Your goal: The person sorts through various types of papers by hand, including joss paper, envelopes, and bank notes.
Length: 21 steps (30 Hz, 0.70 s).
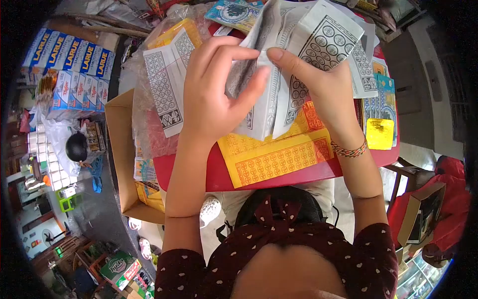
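Note:
Folded white paper sheets (326, 42) with black printed circles and borders stand up between my hands. My right hand (323, 82) grips them, thumb pressed on the near face and the other fingers hidden behind. My left hand (211, 89) has its fingers bent at the fold, index fingertip and thumb against the paper. Below lie yellow paper sheets (276, 162) with orange-red print, on a red table (199, 177). Left of my left hand, another white printed sheet (162, 84) rests on clear plastic wrap (147, 112).
Blue printed note-like papers (231, 14) lie at the back, with more and a gold-yellow packet (380, 133) at the right. A cardboard box (119, 159) stands against the table's left side. Stacked beer cartons (67, 57) are further left; a chair (398, 184) is at right.

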Each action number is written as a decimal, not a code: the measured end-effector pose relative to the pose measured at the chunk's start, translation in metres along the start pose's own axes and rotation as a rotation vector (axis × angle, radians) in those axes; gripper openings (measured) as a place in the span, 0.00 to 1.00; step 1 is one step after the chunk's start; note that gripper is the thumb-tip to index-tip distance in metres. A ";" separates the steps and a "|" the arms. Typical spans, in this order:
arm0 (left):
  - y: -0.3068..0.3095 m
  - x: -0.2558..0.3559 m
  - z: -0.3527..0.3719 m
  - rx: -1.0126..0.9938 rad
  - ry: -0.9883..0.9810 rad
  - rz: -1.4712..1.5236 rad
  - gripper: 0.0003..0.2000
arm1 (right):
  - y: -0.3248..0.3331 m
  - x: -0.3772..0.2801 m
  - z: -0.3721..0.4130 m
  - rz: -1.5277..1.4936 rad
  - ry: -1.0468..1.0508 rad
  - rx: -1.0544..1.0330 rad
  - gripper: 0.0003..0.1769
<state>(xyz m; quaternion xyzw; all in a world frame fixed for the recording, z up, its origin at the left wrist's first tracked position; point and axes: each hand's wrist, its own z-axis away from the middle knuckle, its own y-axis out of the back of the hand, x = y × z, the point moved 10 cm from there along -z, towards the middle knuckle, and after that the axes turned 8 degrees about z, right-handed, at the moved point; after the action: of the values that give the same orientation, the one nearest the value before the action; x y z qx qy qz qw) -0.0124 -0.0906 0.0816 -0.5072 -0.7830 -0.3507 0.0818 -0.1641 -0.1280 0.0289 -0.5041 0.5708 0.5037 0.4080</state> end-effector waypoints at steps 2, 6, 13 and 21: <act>0.000 0.002 0.001 0.019 -0.040 -0.025 0.09 | -0.001 0.001 -0.001 0.006 0.015 -0.020 0.14; 0.002 -0.003 0.000 0.027 -0.005 0.039 0.09 | -0.007 0.001 0.001 -0.036 0.033 -0.038 0.15; 0.001 -0.008 -0.001 0.038 0.095 0.096 0.06 | -0.006 0.001 -0.002 -0.008 0.096 -0.031 0.16; -0.001 -0.032 0.006 0.073 0.299 0.295 0.06 | 0.005 0.011 -0.005 0.056 0.068 0.047 0.20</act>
<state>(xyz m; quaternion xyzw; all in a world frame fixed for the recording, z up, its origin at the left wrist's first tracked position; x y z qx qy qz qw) 0.0034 -0.1102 0.0612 -0.5555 -0.6915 -0.3778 0.2656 -0.1706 -0.1349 0.0196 -0.4947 0.6099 0.4841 0.3859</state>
